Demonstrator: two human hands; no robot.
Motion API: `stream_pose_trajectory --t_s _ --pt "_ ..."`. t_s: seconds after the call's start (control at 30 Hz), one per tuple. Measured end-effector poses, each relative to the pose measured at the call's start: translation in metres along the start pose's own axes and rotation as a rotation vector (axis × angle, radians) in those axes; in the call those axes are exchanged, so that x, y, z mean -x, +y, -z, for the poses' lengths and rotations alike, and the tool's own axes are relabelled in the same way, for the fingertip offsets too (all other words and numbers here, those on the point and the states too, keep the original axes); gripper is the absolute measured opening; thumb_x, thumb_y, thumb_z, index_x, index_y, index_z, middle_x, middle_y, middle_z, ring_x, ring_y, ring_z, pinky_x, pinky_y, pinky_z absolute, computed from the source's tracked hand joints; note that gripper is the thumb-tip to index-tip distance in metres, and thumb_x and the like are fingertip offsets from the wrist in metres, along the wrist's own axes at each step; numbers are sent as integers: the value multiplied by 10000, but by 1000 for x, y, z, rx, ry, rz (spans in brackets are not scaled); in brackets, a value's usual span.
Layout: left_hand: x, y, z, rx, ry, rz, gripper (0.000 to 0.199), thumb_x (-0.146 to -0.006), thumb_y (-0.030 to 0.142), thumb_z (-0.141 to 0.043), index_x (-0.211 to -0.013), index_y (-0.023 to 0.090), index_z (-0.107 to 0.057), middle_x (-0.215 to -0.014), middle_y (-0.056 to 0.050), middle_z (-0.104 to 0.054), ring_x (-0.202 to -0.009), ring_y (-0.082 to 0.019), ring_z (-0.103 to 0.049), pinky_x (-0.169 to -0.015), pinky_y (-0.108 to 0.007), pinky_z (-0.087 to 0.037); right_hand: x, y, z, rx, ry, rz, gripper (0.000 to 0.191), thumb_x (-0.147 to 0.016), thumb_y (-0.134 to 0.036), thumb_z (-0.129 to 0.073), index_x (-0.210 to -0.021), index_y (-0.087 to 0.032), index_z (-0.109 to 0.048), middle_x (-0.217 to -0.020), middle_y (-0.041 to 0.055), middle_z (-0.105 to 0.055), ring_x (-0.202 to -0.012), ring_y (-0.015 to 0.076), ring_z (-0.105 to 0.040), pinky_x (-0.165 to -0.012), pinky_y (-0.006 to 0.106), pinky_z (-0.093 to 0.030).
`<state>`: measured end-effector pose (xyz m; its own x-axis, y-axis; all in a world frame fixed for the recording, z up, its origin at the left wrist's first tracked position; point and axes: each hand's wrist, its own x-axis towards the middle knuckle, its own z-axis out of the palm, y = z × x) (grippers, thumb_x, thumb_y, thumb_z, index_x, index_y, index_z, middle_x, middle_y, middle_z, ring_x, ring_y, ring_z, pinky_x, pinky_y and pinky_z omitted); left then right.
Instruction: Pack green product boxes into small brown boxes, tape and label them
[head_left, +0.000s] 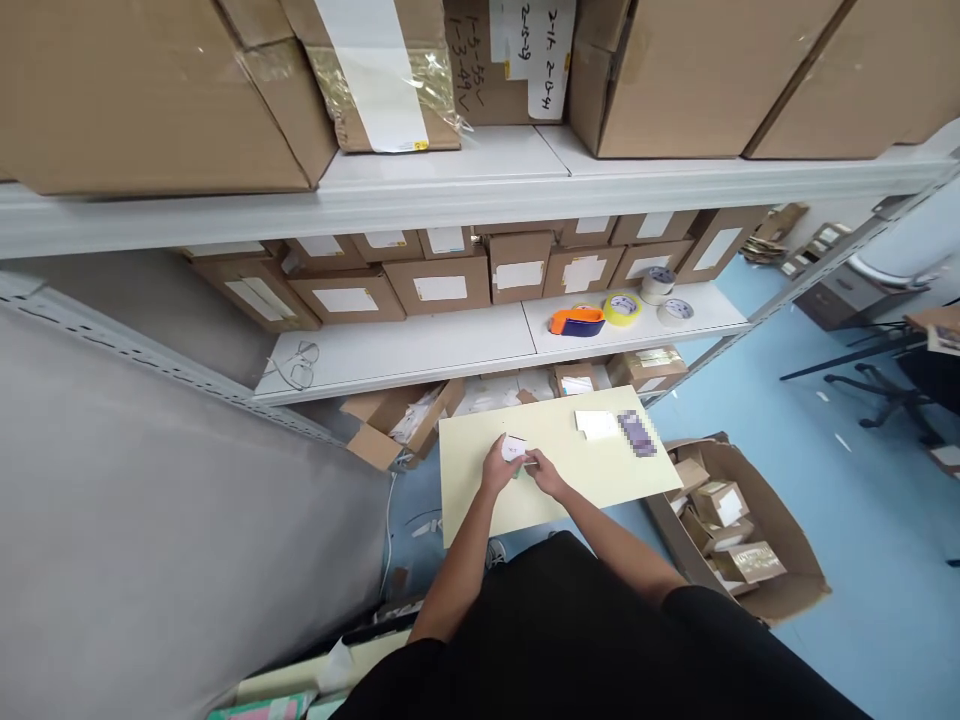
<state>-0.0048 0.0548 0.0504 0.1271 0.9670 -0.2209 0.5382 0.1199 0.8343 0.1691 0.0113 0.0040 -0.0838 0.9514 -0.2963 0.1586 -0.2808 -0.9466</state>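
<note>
Above the pale yellow tabletop (pixel 465 500), my left hand (pixel 496 468) is closed around a small white card (pixel 514 447) with faint reddish print on its face. My right hand (pixel 549 477) pinches at the card's lower right edge, its fingertips close to those of the left. A bit of green shows beneath the card between the two hands; I cannot make out what it is. Farther right on the tabletop lie white cards or papers (pixel 596 424) and, beside them, a blurred purplish object (pixel 637 433).
Behind the table, a shelf (pixel 450 330) bears small labelled cartons (pixel 441 285), tape rolls (pixel 622 308), an orange-and-blue tape dispenser (pixel 577 321) and glasses (pixel 300 368). An open carton of papers (pixel 401 420) stands left. On the right, a big box (pixel 802 585) holds small cartons.
</note>
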Motion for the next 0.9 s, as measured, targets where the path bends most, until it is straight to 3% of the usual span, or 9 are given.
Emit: stream_pose_trajectory --t_s 0.07,0.13,0.27,0.37,0.43,0.53,0.63,0.77,0.9 --pt "-8 -1 8 -4 -43 12 890 -716 272 -883 -1521 210 -509 -1516 -148 -588 -1367 -323 -580 -1140 -430 -455 8 5 0 -15 -45 -97 323 -758 -252 -604 -1068 -224 -690 -975 49 -776 -919 250 -728 -879 421 -576" --pt "-13 -3 17 -32 -82 11 876 -666 223 -910 -1472 207 -569 -1473 -140 -624 -1358 -329 -586 -1140 -434 -457 14 9 0 -8 25 -144 337 -758 -255 -594 -1075 -204 -695 -937 66 -773 -876 255 -733 -870 436 -580" --pt "-10 -9 31 -79 -168 -78 814 -658 166 -907 -1420 247 -633 -1582 -127 -521 -1485 -336 -461 -1212 -429 -385 9 3 1 121 222 -27 570 -777 -253 -567 -1344 -251 -634 -1315 106 -706 -1103 275 -703 -1008 492 -549" --pt "4 -12 30 -89 -155 -129 912 -708 163 -881 -1536 263 -511 -1675 -136 -391 -1510 -319 -434 -1188 -401 -403 -10 -14 -5 176 134 59 704 -761 -222 -604 -1460 -295 -575 -1566 73 -540 -1396 296 -545 -1151 515 -462" --pt "15 -15 27 -128 -43 -34 896 -758 276 -875 -1558 233 -473 -1621 -168 -468 -1460 -330 -496 -1142 -410 -441 -25 -26 -12 187 71 55 657 -781 -225 -615 -1436 -276 -610 -1567 67 -546 -1466 295 -478 -1230 517 -376" --pt "27 -22 21 -166 39 199 644 -855 484 -778 -1416 212 -615 -1281 -153 -743 -1244 -327 -673 -1005 -399 -517 -39 -38 -21 195 59 -1 533 -834 -244 -583 -1359 -250 -673 -1487 83 -620 -1412 292 -540 -1243 511 -359" --pt "28 -27 17 -82 8 185 362 -942 440 -666 -1240 242 -724 -1052 -80 -811 -1068 -267 -744 -925 -341 -535 -39 -38 -23 216 91 16 516 -810 -222 -596 -1316 -247 -693 -1425 88 -656 -1321 281 -609 -1179 491 -447" --pt "15 -27 16 54 75 57 405 -954 284 -621 -1351 227 -675 -1273 -94 -754 -1176 -247 -701 -1051 -355 -503 -22 -29 -23 227 156 -16 547 -722 -206 -670 -1268 -203 -690 -1349 115 -666 -1107 275 -701 -1018 457 -569" --pt "1 -25 23 56 -98 -125 645 -834 256 -758 -1453 204 -588 -1496 -144 -586 -1381 -301 -560 -1174 -415 -429 -6 -22 -28 165 155 -41 384 -752 -226 -617 -1128 -224 -693 -1196 64 -717 -1024 253 -713 -982 448 -573"
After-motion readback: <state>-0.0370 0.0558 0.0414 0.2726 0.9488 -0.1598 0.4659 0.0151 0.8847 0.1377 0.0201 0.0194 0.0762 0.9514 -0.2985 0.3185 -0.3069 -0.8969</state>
